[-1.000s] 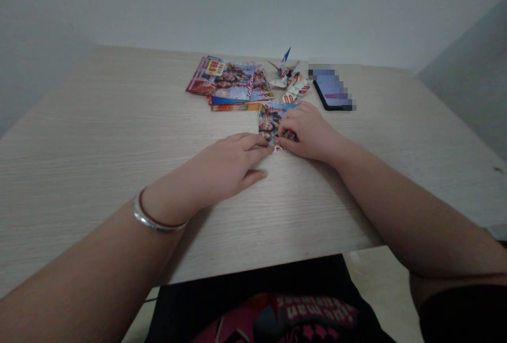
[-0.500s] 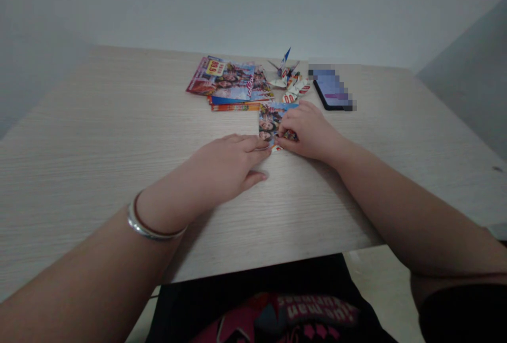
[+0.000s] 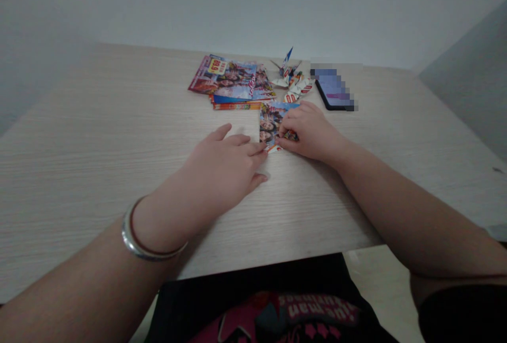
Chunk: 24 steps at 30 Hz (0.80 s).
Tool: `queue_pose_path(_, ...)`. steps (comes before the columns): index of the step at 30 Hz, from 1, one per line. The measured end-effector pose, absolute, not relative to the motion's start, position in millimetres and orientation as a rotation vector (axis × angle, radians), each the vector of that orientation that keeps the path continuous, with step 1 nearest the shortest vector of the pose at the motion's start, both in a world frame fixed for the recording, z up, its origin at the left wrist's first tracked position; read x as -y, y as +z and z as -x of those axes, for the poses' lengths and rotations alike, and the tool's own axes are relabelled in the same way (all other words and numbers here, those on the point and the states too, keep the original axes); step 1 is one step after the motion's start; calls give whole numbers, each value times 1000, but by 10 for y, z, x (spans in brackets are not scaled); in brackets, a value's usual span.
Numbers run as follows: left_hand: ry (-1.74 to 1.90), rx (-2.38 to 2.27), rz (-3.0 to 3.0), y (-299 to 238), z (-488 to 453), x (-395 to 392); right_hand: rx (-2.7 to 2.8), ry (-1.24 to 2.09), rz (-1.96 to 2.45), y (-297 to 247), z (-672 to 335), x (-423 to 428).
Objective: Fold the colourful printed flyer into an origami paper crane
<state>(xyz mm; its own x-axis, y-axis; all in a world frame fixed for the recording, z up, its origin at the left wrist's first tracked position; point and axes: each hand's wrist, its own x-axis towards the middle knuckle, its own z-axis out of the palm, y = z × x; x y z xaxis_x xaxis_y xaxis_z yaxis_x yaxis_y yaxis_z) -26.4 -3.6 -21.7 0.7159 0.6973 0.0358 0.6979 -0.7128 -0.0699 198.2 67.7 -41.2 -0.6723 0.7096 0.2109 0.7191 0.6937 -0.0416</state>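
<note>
A small sheet of glossy printed paper (image 3: 269, 117), blue at the top with pictures of people, lies on the table in front of me. My right hand (image 3: 308, 129) covers its right side with fingers curled, thumb and fingertips gripping it near the lower edge. A whitish and orange corner shows at the paper's bottom. My left hand (image 3: 224, 174) rests palm down with its fingers spread, the fingertips touching the paper's lower left edge. A silver bangle (image 3: 132, 235) circles the left wrist.
Behind the sheet lies a stack of colourful printed leaflets (image 3: 237, 82). To its right are folded paper pieces with pointed tips (image 3: 292, 82). A partly pixelated phone (image 3: 332, 92) lies farther right. The pale wood-grain table (image 3: 99, 132) meets a wall at the back.
My left hand has spread its fingers wider and shifted slightly, uncovering more of the paper's lower left corner. My right hand stays in place on the paper.
</note>
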Motion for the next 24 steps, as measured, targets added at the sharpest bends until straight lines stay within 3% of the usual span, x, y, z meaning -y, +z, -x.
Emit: queue_pose_path(24,-158,1029,2957,-240,276,-70,2675,-84,1138,-456,-2029,-656)
